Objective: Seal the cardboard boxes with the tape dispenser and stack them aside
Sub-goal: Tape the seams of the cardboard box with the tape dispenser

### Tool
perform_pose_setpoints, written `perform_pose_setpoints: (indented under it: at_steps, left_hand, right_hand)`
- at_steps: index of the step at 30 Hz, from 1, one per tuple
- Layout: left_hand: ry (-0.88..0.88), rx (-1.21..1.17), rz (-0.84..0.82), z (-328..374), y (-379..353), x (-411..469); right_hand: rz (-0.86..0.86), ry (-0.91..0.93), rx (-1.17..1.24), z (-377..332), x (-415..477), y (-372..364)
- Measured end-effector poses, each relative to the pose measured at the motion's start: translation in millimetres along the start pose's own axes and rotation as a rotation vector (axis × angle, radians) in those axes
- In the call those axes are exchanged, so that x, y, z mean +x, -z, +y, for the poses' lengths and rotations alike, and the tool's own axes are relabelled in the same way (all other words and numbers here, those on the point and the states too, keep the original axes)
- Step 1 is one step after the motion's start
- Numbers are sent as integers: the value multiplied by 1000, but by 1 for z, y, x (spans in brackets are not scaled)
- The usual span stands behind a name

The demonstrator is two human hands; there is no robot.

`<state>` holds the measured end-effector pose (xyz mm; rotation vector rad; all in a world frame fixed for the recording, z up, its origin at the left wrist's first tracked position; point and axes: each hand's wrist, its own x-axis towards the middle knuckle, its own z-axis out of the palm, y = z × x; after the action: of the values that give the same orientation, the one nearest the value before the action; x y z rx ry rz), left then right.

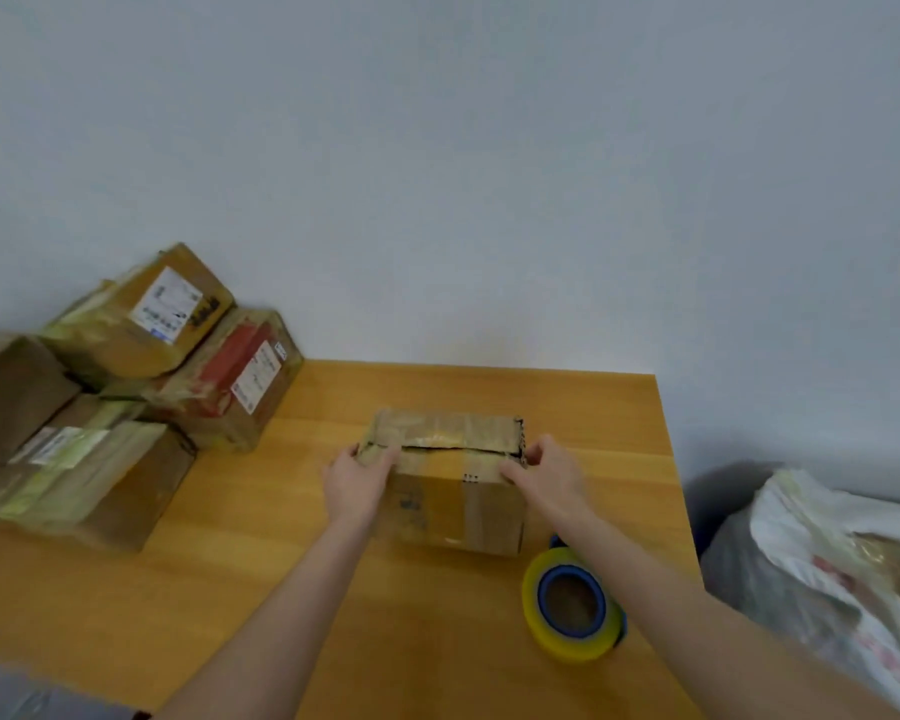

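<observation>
Box (453, 491) on the table (281, 589) is gripped at both ends by the left hand (359, 475) and right hand (541, 470), flaps held down; seam looks open, so the tape dispenser (572, 610) near the right forearm likely needs grabbing next

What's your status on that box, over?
Left hand and right hand grip the box at its top ends. Flaps down, seam gap open, unsealed. Tape dispenser idle beside right forearm, nothing blocking.

Brown box (448, 491); yellowish tape roll (572, 605), apparently blue core.
</observation>
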<state>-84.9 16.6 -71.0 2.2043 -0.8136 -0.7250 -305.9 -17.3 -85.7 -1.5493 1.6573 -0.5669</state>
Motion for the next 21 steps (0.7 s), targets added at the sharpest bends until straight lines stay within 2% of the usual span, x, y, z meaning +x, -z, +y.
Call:
perform_pose_setpoints:
  at_steps: [4, 7, 12, 15, 18, 19, 21]
  left_hand:
    - [21, -23, 51, -34, 24, -17]
    - [-1, -9, 3, -58, 28, -26]
    - [-139, 77, -118, -80, 34, -30]
    - [-247, 181, -122, -78, 39, -20]
    - [-385, 241, -116, -75, 39, -18]
    - [-404, 251, -138, -74, 37, -19]
    - [-391, 264, -186, -76, 32, -23]
  right_hand:
    - [-29, 69, -16, 0, -44, -19]
    - [51, 36, -52, 9, -73, -33]
    - [38, -14, 11, 26, -92, -38]
    - [85, -16, 31, 34, -93, -30]
    - [241, -172, -67, 57, -91, -11]
    - [236, -248, -124, 68, -91, -5]
    - [120, -388, -212, 89, -91, 2]
